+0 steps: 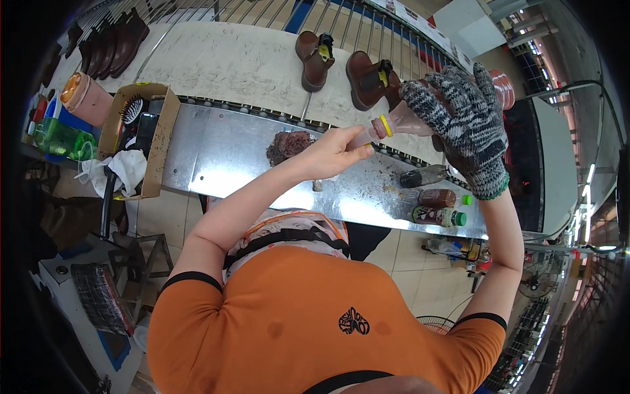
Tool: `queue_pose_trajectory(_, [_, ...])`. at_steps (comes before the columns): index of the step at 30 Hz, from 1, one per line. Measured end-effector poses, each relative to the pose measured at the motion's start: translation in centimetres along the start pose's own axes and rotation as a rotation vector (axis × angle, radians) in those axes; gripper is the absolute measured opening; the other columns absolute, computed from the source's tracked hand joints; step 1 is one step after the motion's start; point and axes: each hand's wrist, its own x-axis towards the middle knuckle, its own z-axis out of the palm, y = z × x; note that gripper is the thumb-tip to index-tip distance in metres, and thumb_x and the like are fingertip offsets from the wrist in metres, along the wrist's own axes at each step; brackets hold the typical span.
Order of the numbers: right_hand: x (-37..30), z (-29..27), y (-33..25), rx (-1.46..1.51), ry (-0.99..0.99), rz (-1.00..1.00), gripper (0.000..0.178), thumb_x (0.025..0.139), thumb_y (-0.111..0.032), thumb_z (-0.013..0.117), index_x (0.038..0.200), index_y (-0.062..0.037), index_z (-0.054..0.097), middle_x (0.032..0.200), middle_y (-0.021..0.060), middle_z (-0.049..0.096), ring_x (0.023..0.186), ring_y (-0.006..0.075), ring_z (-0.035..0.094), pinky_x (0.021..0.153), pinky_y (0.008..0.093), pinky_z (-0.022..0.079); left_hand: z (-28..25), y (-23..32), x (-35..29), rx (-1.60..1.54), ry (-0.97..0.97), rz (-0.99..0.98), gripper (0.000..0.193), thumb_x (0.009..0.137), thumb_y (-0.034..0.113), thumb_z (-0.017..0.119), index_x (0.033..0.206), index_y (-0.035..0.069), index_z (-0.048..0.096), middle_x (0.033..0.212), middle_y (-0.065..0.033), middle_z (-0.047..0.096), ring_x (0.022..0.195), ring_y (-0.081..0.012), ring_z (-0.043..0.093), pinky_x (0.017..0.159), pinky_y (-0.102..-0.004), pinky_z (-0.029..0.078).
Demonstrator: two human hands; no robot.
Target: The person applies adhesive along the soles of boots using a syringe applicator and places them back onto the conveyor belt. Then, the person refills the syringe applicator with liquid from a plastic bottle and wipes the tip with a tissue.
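Observation:
My bare left hand [336, 152] is closed round a small translucent container [365, 136], partly hidden by the fingers. My right hand [462, 125], in a grey-and-black knitted glove, grips a large clear plastic bottle [410, 122] with a yellow ring at its neck. The bottle lies tilted, its neck pointing left and lower, its pinkish base showing beyond the glove. Its neck meets the small container's end; whether liquid flows between them I cannot tell. A dark reddish-brown clump, like a rag or sponge [289, 147], lies on the metal ledge just left of my left hand.
Brown shoes [315, 62] stand on the pale conveyor [230, 62] beyond the metal ledge [216, 148]. Small bottles, one with a green cap [459, 218], lie at the ledge's right. At left are a cardboard box [167, 121] with a brush, a pink tub [85, 98] and a green bottle [59, 139].

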Motion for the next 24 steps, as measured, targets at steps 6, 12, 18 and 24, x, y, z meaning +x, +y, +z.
queue_pose_trajectory(6, [0.4, -0.6, 0.2, -0.421, -0.034, -0.261, 0.045, 0.075, -0.020, 0.058, 0.120, -0.0253, 0.058, 0.107, 0.0064, 0.058, 0.104, 0.0257, 0.055, 0.102, 0.0542, 0.033, 0.1, 0.0, 0.1, 0.010, 0.012, 0.011, 0.029, 0.090, 0.024, 0.057, 0.105, 0.000, 0.053, 0.073, -0.0074, 0.056, 0.068, -0.0135, 0.050, 0.066, -0.0306, 0.043])
queue_pose_trajectory(12, [0.8, -1.4, 0.5, -0.842, -0.072, -0.524, 0.047, 0.074, -0.019, 0.061, 0.121, -0.0252, 0.057, 0.111, 0.0073, 0.057, 0.108, 0.0261, 0.054, 0.104, 0.0525, 0.031, -0.2, 0.6, 0.1, 0.029, -0.008, -0.023, 0.030, 0.090, 0.025, 0.057, 0.105, -0.001, 0.053, 0.074, -0.0078, 0.056, 0.069, -0.0133, 0.050, 0.066, -0.0304, 0.044])
queue_pose_trajectory(18, [1.0, -2.1, 0.4, -1.262, -0.117, -0.793, 0.050, 0.073, -0.018, 0.064, 0.122, -0.0252, 0.057, 0.114, 0.0081, 0.057, 0.112, 0.0265, 0.052, 0.106, 0.0508, 0.030, 0.0, 0.4, 0.3, 0.015, -0.014, -0.017, 0.030, 0.091, 0.025, 0.057, 0.105, -0.001, 0.053, 0.074, -0.0076, 0.056, 0.069, -0.0128, 0.049, 0.066, -0.0303, 0.043])
queue_pose_trajectory(24, [0.8, -1.2, -1.4, -1.356, -0.143, -0.727, 0.047, 0.075, -0.022, 0.063, 0.121, -0.0292, 0.057, 0.114, 0.0072, 0.057, 0.113, 0.0253, 0.052, 0.107, 0.0518, 0.027, 0.2, 0.3, 0.4, -0.003, 0.008, 0.014, 0.030, 0.091, 0.025, 0.057, 0.106, -0.001, 0.053, 0.072, -0.0065, 0.055, 0.068, -0.0119, 0.048, 0.065, -0.0297, 0.043])
